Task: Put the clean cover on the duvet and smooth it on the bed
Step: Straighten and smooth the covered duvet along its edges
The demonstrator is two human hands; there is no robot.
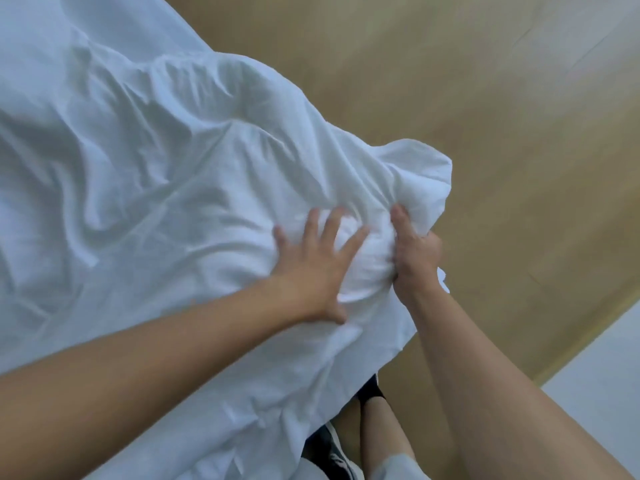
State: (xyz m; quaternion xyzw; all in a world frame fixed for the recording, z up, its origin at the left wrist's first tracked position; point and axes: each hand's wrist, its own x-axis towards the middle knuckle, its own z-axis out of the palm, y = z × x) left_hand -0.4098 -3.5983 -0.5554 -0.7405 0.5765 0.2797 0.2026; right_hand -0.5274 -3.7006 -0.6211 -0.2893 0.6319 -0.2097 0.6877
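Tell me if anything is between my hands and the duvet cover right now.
Nothing visible is. The left hand presses flat on the white cover, and the right hand grips its bunched corner directly.

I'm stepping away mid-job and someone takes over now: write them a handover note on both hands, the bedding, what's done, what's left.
Left hand: open, fingers spread, pressing on a bulge in the white fabric duvet cover.
Right hand: grips bunched cover fabric at the near corner.
Cover: heavily creased, with that corner hanging over the tan floor.
Done: the filling seems to be inside at this corner.
Left: seat the corner, then smooth out all creases.
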